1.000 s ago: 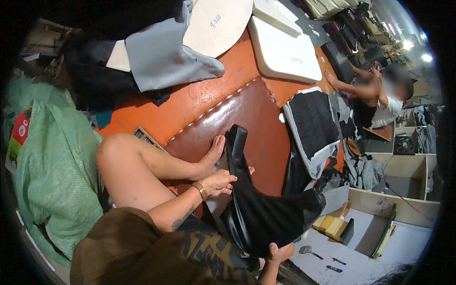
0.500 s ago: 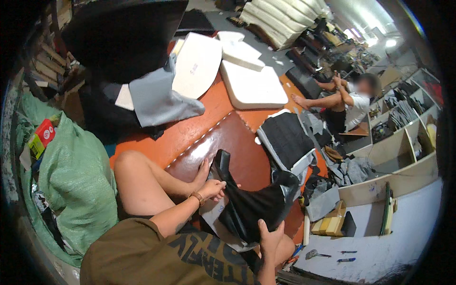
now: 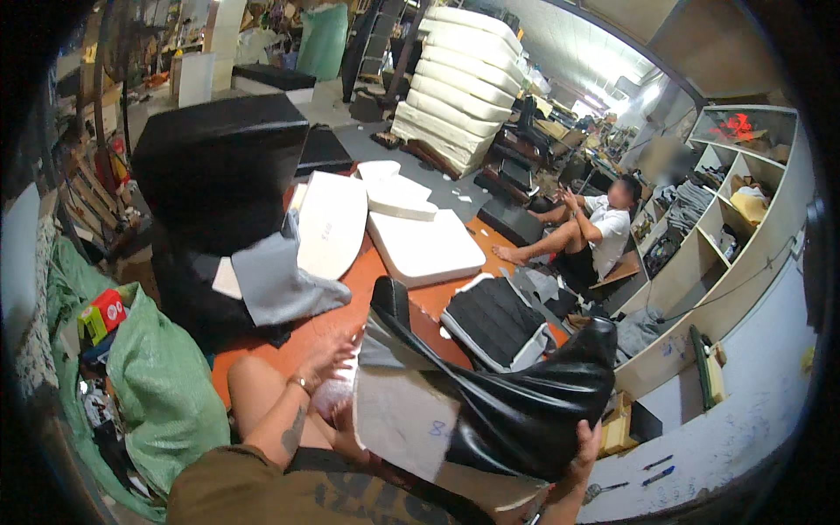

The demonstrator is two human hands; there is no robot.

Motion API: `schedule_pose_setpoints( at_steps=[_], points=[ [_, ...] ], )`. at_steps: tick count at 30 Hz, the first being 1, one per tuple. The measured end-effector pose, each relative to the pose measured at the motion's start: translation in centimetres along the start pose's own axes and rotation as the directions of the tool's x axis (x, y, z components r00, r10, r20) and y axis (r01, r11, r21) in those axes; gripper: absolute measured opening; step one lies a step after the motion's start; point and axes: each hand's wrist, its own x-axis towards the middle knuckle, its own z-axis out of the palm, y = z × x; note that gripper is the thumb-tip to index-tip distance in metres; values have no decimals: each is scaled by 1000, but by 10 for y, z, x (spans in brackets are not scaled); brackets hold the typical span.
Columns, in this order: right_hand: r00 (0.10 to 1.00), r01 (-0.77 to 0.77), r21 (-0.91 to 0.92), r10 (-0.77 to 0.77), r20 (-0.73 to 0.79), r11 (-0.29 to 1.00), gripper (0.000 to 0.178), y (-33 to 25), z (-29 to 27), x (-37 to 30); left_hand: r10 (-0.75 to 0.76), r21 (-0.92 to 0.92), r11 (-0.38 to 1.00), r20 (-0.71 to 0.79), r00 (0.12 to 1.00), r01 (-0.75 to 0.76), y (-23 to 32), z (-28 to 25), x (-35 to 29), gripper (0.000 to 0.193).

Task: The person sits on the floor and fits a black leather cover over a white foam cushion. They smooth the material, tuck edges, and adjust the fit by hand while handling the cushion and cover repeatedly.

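A glossy black leather-like cover point(image 3: 534, 394) stretches over my lap, its raised right end standing up. A pale grey-beige sheet point(image 3: 402, 416) with a small pen mark is joined to it or lies along its left side; I cannot tell which. My right hand point(image 3: 582, 451) grips the cover's lower right edge. My left hand point(image 3: 331, 360) is off the material, fingers spread and slightly blurred, just left of the cover's black upper strip point(image 3: 389, 302). My bare legs are folded beneath, partly hidden by the cover.
White foam pieces point(image 3: 429, 249), a grey cloth point(image 3: 278, 276) and a black padded panel point(image 3: 494, 319) lie ahead. A green woven sack point(image 3: 166, 394) stands at left, shelves point(image 3: 700, 262) at right. Beyond sits another person point(image 3: 604, 227) near stacked white cushions point(image 3: 459, 87).
My left hand has let go of the cover and opened to its left. The cover is lifted and spread to the right with my right hand. The view has tilted up.
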Motion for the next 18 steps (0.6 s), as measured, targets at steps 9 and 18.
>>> schedule_pose_setpoints(
  at_steps=[9, 18],
  points=[
    [642, -765, 90, 766, 21, 638, 87, 263, -28, 81, 561, 101, 796, 247, 790, -596, 47, 65, -128, 75],
    [556, -782, -470, 800, -226, 411, 69, 431, 70, -13, 463, 379, 788, 156, 873, -485, 51, 134, -173, 82]
  ],
)
